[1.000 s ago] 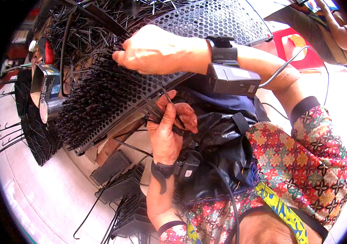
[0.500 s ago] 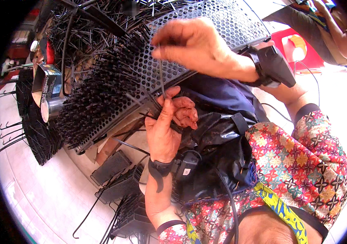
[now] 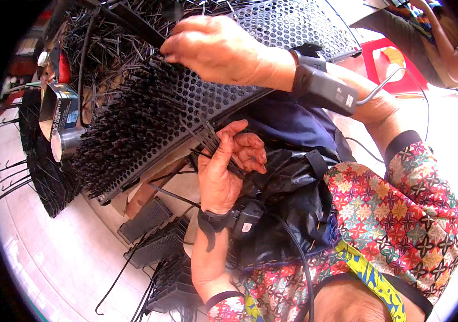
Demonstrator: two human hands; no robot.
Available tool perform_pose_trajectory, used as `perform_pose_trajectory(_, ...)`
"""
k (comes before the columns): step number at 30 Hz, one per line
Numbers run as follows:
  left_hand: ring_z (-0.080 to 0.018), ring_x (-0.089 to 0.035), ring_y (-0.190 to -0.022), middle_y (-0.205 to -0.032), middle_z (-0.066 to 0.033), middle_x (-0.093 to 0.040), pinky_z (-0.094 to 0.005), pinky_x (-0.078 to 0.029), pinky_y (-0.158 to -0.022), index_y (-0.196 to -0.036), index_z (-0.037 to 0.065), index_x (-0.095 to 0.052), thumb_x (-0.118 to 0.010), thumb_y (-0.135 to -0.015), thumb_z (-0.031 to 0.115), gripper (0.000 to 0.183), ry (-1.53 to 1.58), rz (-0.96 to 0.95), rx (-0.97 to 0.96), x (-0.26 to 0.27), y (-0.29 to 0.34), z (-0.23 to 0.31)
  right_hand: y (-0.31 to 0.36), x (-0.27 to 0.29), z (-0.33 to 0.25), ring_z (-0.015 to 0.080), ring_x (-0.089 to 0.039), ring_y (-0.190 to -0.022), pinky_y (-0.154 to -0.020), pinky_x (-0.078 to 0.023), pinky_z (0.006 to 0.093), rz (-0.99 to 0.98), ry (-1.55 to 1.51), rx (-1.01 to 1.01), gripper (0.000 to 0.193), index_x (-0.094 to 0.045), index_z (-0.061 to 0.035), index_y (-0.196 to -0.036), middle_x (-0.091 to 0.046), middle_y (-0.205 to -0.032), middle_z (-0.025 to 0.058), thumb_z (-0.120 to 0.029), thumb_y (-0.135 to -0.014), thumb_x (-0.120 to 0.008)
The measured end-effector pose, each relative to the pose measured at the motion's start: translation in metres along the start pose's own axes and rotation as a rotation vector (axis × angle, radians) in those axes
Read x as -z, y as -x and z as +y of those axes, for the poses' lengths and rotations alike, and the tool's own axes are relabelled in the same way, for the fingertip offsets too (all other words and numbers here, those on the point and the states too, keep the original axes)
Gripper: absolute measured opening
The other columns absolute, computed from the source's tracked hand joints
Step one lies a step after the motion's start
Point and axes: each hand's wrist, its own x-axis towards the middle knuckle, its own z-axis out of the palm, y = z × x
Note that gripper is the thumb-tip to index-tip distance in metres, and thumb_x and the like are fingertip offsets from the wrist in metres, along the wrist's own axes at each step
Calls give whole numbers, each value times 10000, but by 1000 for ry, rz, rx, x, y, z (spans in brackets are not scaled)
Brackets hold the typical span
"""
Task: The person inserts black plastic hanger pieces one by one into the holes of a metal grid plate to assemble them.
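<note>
My left hand is closed around a small bundle of thin black strips, their ends sticking out past the thumb. Over the far edge of a dense field of upright black strips is my right hand, fingertips pinched together; whatever lies between them is hidden. Those strips stand in the holes of a black perforated panel, which slants across in front of me. Its right part shows bare holes.
Loose black strips lie heaped behind the panel. At left are a box, a metal can and black hooked racks. Black baskets sit on the floor below. A red chair and another person are at upper right.
My right hand has moved left and away from my left hand, to the strip-filled area. The strip that stretched between both hands no longer shows there. My left hand has barely shifted.
</note>
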Motion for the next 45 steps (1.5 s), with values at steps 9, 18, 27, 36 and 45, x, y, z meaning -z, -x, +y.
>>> perform_pose_trajectory(9,-248,-565,-679,-852,-175,-556,-322,-478,-496,-1094,-7,-443,-410,-868,332,409,2,-100,16,3,1,1,3,2,-19,312,-557,-635,-551,-455,377,-460,78,-158,262,-534,28,-911,-536,-673,156,-77,-673,-559)
perform_pose_trajectory(18,-260,-577,-679,-837,-209,-565,-321,-492,-526,-1094,-44,-433,-411,-864,362,467,-135,-148,-32,-9,7,7,14,44,-75,130,-578,-643,-576,-465,240,-417,-688,-977,210,-544,54,-907,-594,-693,95,-24,-718,-598)
perform_pose_trajectory(27,-257,-579,-689,-858,-213,-567,-329,-497,-553,-1146,-37,-406,-386,-869,382,503,-116,-80,27,-4,6,3,5,41,-21,73,-537,-548,-491,-432,219,165,-194,-593,145,-593,4,-762,-587,-596,66,-75,-665,-666)
perform_pose_trajectory(36,-255,-576,-698,-865,-213,-565,-330,-499,-563,-1148,-33,-402,-392,-871,372,492,-90,-92,54,-4,5,1,-4,15,-1,283,-558,-660,-558,-467,351,132,83,-81,142,-550,-43,-764,-550,-703,92,-80,-660,-640)
perform_pose_trajectory(45,-258,-574,-692,-859,-221,-564,-333,-497,-561,-1149,-38,-398,-404,-869,365,491,-52,-97,68,-4,6,0,6,3,0,303,-537,-651,-542,-453,383,-374,136,-27,157,-504,-27,-754,-503,-681,121,-90,-623,-563)
